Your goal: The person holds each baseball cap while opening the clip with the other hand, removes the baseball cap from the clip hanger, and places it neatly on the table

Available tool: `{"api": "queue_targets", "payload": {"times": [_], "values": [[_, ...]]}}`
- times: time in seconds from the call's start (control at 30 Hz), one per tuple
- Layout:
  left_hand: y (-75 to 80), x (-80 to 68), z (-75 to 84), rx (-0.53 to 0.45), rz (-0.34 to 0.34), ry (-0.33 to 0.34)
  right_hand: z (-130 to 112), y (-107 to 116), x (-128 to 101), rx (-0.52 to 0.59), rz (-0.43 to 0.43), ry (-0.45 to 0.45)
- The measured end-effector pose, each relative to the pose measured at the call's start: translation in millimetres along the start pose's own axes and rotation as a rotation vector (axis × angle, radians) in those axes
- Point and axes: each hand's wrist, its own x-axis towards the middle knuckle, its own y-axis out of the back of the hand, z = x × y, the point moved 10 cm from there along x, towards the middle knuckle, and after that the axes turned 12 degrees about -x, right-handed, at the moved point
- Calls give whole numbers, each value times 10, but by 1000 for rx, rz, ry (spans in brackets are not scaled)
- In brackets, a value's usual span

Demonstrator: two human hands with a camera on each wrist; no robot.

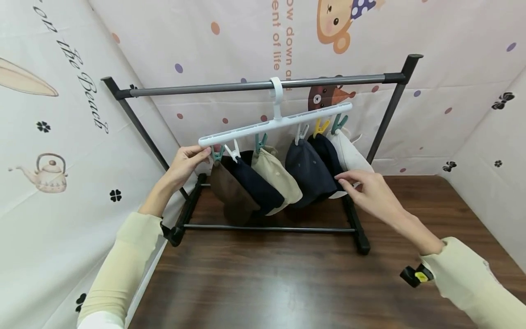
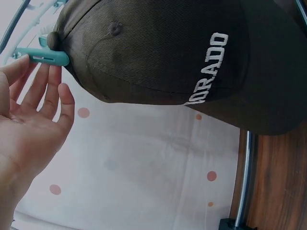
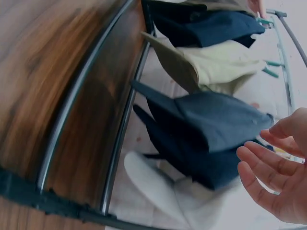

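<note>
Hanging caps on hanger, hands beside

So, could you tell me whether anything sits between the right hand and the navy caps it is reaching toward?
Nothing visible does. The right hand is open beside the navy caps, fingertips at their edge, with only open air between palm and fabric in the right wrist view.
</note>
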Motion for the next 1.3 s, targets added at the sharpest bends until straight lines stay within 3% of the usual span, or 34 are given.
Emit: {"api": "queue_targets", "payload": {"times": [0.17,0.37,0.67,0.87,1.03,1.3], "values": [[-40,-36,-14,-81,-78,28,-147,-193,133,56,-26,51],[-25,-61,-44,-108,-113,74,-388,-432,274,165,-70,85],[-90,-24,-106,-26,-162,155,-880,-626,578,301,-126,123],[-188,-23,-72,10,-215,162,-1219,-720,767,414,-145,154],[-234,-15,-29,-19,-194,124,-1508,-785,868,501,-151,178],[-210,-41,-4,-4,-101,67,-1906,-1014,988,442,-170,170]]}}
